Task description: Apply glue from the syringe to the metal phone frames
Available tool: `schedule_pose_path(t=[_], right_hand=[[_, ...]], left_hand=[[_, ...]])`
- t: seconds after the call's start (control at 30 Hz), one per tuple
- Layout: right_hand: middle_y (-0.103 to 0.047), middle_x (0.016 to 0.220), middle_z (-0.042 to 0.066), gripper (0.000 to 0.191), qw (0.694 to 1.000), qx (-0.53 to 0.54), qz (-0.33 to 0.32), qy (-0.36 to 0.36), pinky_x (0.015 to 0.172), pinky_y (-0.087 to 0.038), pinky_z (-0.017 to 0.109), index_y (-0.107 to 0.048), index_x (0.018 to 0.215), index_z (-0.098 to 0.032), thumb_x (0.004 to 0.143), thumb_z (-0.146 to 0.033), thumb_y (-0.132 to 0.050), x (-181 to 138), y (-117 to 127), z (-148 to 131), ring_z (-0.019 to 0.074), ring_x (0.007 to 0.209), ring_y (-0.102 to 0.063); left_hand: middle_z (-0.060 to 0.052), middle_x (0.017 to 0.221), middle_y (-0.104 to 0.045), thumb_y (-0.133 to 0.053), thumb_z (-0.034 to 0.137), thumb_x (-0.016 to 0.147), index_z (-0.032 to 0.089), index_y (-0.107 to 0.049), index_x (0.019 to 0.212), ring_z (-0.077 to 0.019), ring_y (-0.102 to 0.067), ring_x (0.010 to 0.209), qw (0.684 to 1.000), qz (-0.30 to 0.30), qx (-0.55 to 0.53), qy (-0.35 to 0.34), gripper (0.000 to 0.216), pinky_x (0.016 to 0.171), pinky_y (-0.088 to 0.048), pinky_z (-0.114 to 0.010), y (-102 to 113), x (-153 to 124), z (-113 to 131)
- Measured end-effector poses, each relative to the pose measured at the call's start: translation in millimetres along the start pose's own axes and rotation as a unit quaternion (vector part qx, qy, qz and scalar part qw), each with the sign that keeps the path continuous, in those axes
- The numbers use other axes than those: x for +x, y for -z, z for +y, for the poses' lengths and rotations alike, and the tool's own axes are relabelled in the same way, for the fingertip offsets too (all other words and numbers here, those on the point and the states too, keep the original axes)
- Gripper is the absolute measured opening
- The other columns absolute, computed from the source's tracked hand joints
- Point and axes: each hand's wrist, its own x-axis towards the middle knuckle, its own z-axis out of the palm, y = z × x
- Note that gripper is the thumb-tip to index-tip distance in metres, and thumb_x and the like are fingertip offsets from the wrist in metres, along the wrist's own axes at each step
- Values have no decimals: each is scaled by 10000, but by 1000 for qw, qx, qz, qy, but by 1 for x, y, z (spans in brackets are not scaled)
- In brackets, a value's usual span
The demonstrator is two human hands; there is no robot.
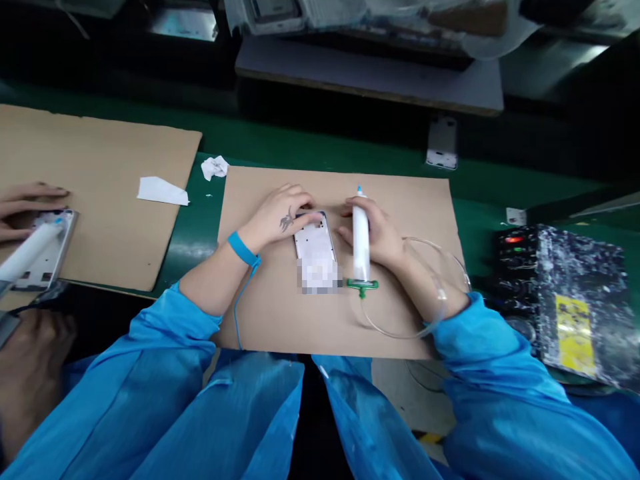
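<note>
A white phone frame (315,248) lies flat on a brown cardboard sheet (285,307) in front of me. My left hand (280,215), with a blue wrist strap (243,249), rests its curled fingers on the frame's top left corner and holds it down. My right hand (377,230) is closed around a white glue syringe (361,233) that points away from me, just right of the frame. The syringe has a green end cap (363,285) and a clear hose (430,293) looping off to the right.
A co-worker's hand (25,200) at the far left holds another frame (47,247) and syringe on a second cardboard sheet (100,193). White paper scraps (163,191) lie there. A spattered dispenser box (565,293) stands at the right. Green belt (325,150) runs behind.
</note>
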Motion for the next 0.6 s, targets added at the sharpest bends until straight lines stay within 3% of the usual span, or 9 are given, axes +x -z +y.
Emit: schedule_pose_path(t=[0.07,0.17,0.27,0.37,0.47,0.6], right_hand=[[-813,1288,122,621,998,51,8,-27,1210,-596,562,-513,1540,-316,1049,-656,-682,-1,1,1,350,1317,-770],[-823,1226,118,764,993,105,26,-53,1169,-620,539,-461,1589,-317,1028,-803,-641,-3,1,2,336,1249,-801],[-814,1009,74,952,977,194,54,-65,934,-688,487,-446,1619,-303,956,-981,-536,-4,-1,-1,304,960,-830],[-744,807,27,985,950,284,53,-123,654,-638,406,-628,1440,-286,892,-1079,-427,-6,-3,-11,248,687,-745],[-719,732,23,850,937,305,27,-170,585,-607,386,-761,1145,-266,841,-1044,-604,-8,-3,-24,223,616,-695],[-785,821,44,643,948,275,23,-159,615,-615,368,-778,1072,-271,816,-854,-863,-9,-1,-33,210,652,-710]], left_hand=[[-120,1249,-770,-634,727,1097,153,-792,1319,-324,-689,1239,1000,4,-7,-4,635,1129,-522,-455,1,-1,-2],[-140,1268,-743,-879,851,842,138,-783,1389,-372,-678,1237,1000,-8,3,-2,903,1125,-529,-493,1,-3,-4],[-135,1274,-758,-1000,747,766,136,-765,1411,-358,-701,1233,999,-23,-33,-1,919,1137,-532,-474,-1,-4,-4],[-99,1254,-788,-1018,651,794,156,-695,1485,-315,-726,1219,996,-27,-85,-16,909,1142,-526,-434,-2,-3,-1],[-77,1183,-794,-1011,658,794,175,-741,1360,-307,-736,1159,997,-28,-72,-6,791,1068,-537,-417,-3,-2,3],[-58,1077,-773,-1004,650,808,164,-806,1155,-272,-740,1035,998,-42,-46,-2,630,911,-517,-357,-5,1,8]])
